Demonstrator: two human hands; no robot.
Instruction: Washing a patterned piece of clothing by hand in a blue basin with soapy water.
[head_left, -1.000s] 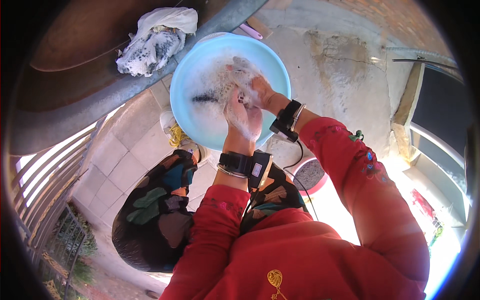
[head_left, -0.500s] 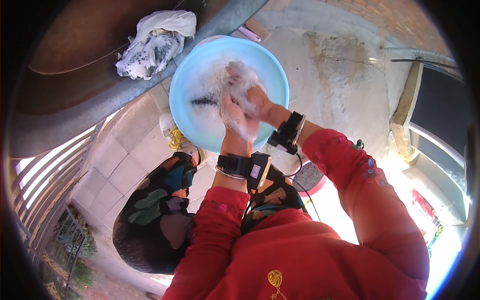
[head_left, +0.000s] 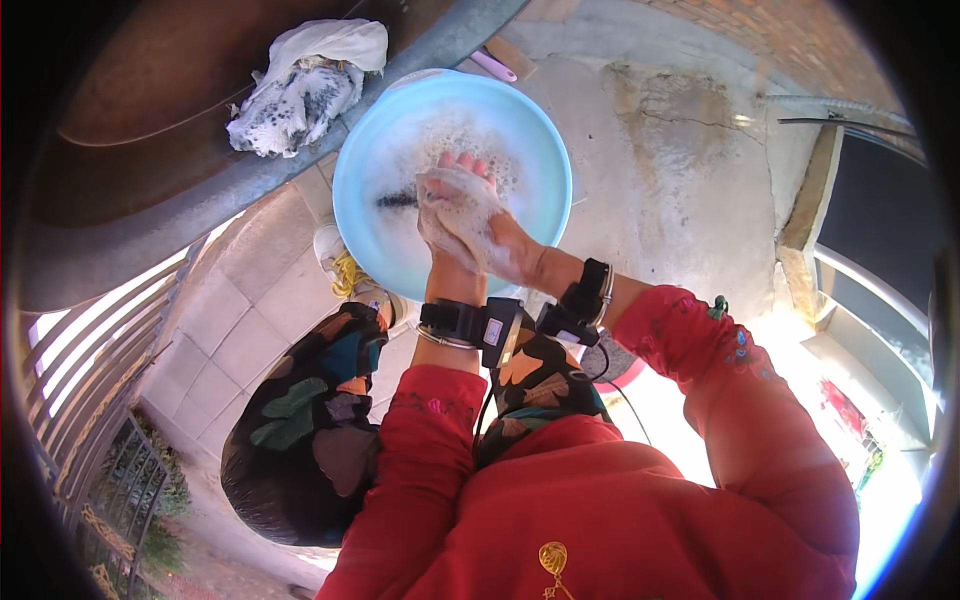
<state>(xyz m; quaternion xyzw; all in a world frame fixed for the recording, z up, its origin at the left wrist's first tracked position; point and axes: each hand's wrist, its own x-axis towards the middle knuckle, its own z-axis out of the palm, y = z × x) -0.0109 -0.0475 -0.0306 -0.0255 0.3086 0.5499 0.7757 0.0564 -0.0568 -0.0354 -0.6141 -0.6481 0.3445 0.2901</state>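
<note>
Over the light blue basin (head_left: 552, 170) of sudsy water, my two wet hands are pressed together. My left hand (head_left: 447, 238) points away from me with its fingertips stretched out. Across it lies my right hand (head_left: 505, 245), coming in from the right, its fingers hidden. A whitish, sudsy layer (head_left: 462, 205) covers both hands where they meet; whether it is foam or thin wet cloth I cannot tell. Left of my hands, a dark elongated thing (head_left: 397, 200) shows through the suds, too blurred to name.
A wet white cloth with dark spots (head_left: 300, 105) lies on a metal-rimmed brown surface at the upper left. Behind the basin is a purple handle (head_left: 494, 66). Something yellow (head_left: 347, 275) sits by my shoe. A reddish tub (head_left: 630, 375) stands partly behind my right wrist strap.
My hands have drawn slightly nearer to me and left. The left fingertips now show beyond the right hand, and less foam covers them. The view has shifted slightly.
</note>
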